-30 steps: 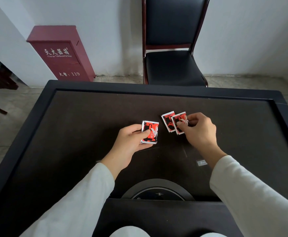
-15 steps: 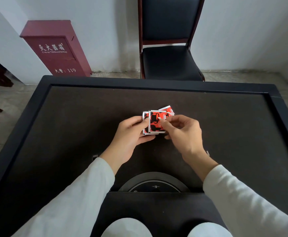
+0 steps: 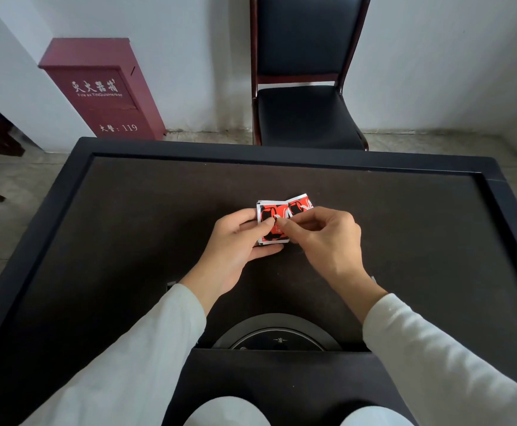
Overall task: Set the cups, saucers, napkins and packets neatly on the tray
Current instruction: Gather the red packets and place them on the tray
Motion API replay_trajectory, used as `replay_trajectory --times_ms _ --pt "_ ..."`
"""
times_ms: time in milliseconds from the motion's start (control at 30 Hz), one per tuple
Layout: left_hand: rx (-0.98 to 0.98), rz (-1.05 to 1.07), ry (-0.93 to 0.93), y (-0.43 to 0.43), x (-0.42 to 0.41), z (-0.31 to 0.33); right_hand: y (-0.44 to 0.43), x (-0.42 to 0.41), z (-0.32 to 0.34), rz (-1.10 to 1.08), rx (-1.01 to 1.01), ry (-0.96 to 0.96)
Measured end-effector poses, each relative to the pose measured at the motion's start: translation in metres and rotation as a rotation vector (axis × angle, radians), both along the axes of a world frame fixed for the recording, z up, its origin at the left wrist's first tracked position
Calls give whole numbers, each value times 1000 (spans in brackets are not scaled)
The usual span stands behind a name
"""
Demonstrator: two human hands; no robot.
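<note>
A person seated at a dark worktop (image 3: pixel 121 229) holds red, black and white packets (image 3: pixel 272 233) near its middle, slightly toward the far edge. The left hand (image 3: pixel 235 241) has its grip clamped on the small stack, thumb across the top face and fingers curled beneath; whether the stack's lower edge touches the surface cannot be told. The right hand (image 3: pixel 327 238) pinches the stack's right side between thumb and forefinger, its grip closed on the same packets. One tilted packet (image 3: pixel 300 204) juts out past the fingertips toward the far edge, overlapping the stack's upper right corner. A raised black rim (image 3: pixel 281 156) frames the worktop on the far, left and right sides. Both hands sit well apart from it, with a wide stretch of dark surface between them and each side. At the near edge, between the white sleeves (image 3: pixel 146 348), a round black disc (image 3: pixel 277 327) lies partly hidden under a dark panel (image 3: pixel 281 379). Past the far edge stand a black padded chair (image 3: pixel 306 115) and, toward the far left corner, a red cabinet (image 3: pixel 103 93) on the floor against the white wall
</note>
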State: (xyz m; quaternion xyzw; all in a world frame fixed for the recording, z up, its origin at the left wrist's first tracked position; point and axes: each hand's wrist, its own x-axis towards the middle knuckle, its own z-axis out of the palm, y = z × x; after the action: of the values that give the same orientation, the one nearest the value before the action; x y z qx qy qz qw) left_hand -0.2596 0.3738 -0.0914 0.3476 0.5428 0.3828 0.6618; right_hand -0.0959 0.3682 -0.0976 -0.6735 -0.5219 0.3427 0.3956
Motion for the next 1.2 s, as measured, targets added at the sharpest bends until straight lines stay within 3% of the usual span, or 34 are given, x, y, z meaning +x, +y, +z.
replay_trajectory --times_ms 200,333,467,867,1000,1200 --pt "-12 37 18 2 -6 -3 6 0 -1 -21 -32 43" --pt "-28 56 14 1 -11 -6 21 12 -7 -160 -31 -174" --pt "-35 67 36 2 -13 -6 32 17 -11 -177 -70 -269" --pt "-51 97 72 4 -17 -9 44 19 -14 -139 -207 -325" --pt "-60 113 83 4 -17 -10 45 18 -16 -140 -253 -232" --pt "-55 131 96 3 -18 -6 40 25 -6 -224 -319 297"
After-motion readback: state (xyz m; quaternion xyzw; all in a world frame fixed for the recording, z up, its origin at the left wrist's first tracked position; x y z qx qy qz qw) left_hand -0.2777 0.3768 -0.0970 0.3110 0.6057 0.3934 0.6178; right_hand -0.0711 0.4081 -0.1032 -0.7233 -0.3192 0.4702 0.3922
